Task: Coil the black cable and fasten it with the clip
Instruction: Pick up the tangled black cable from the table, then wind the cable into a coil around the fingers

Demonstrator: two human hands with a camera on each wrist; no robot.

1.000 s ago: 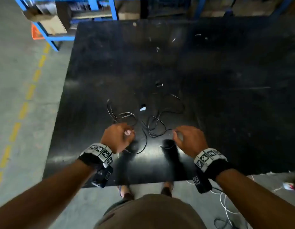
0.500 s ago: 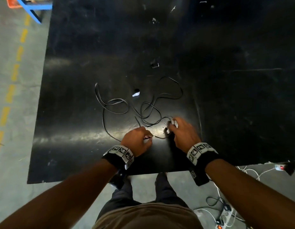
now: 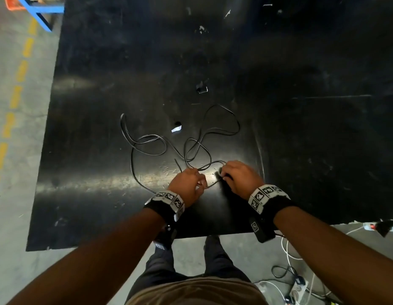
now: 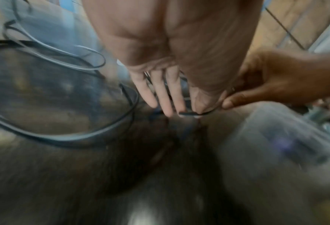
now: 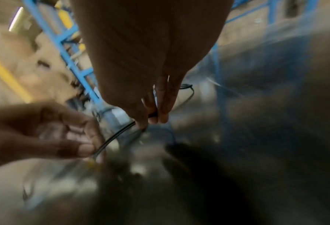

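Observation:
A thin black cable (image 3: 131,164) lies in loose tangled loops on the black table (image 3: 301,150). My left hand (image 3: 202,183) pinches the cable's free end between thumb and fingertips, shown close in the left wrist view (image 4: 191,113). My right hand (image 3: 222,173) pinches the same strand a little to the right, thumb against fingers (image 5: 152,118). The two hands almost touch near the table's front. A small dark clip-like piece (image 3: 201,89) lies farther back. Another small black-and-white piece (image 3: 176,128) sits between the loops; I cannot tell which of the two is the clip.
The table's front edge (image 3: 125,243) runs just below my wrists. A blue rack (image 3: 43,12) stands at the far left beside a floor with a yellow dashed line (image 3: 15,95). White cords and a power strip (image 3: 298,282) lie on the floor at the lower right.
My left hand has moved right, from the left loops to the cable end beside my right hand. My right hand has taken hold of the strand. The view has tilted down towards the table.

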